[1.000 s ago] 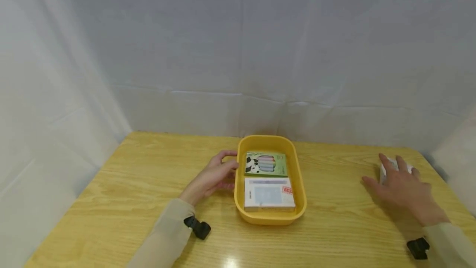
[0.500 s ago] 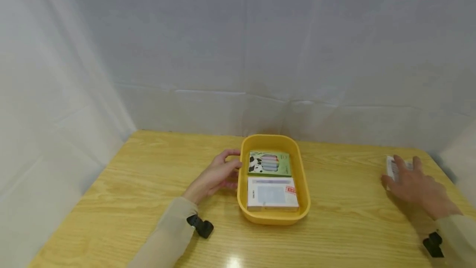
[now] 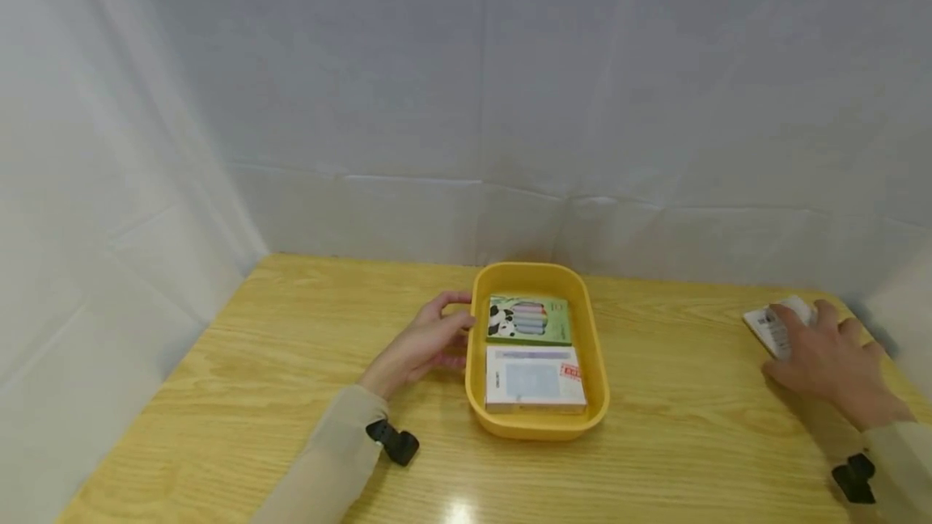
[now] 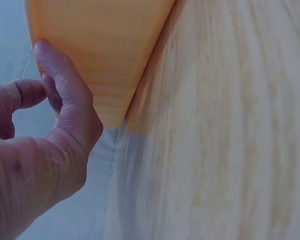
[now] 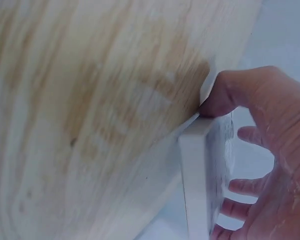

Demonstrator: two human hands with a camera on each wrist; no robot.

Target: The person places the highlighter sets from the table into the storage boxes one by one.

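My left hand (image 3: 425,342) touches the left wall of a yellow tray (image 3: 599,378), its bent fingers at the rim. In the left wrist view, my left fingertips (image 4: 44,50) lie against the tray's outer wall (image 4: 102,45). Inside the tray lie a green box (image 3: 549,323) with a panda and coloured sticks printed on it, and a white box (image 3: 531,382) with a red stamp. At the far right, my right hand (image 3: 837,366) grips a small flat white box (image 3: 770,330) printed with dark lines. My right thumb (image 5: 220,100) is at one corner of this box, with the other fingers over its printed face.
The wooden table (image 3: 306,330) carries the tray near its middle. White sheeting (image 3: 408,103) hangs behind the table and along its sides. A black strap (image 3: 393,441) sits on the left sleeve, and another (image 3: 853,478) on the right.
My right hand has shifted right, and the small white box has turned, so more of its printed face shows. My left hand and the tray keep their places relative to each other.
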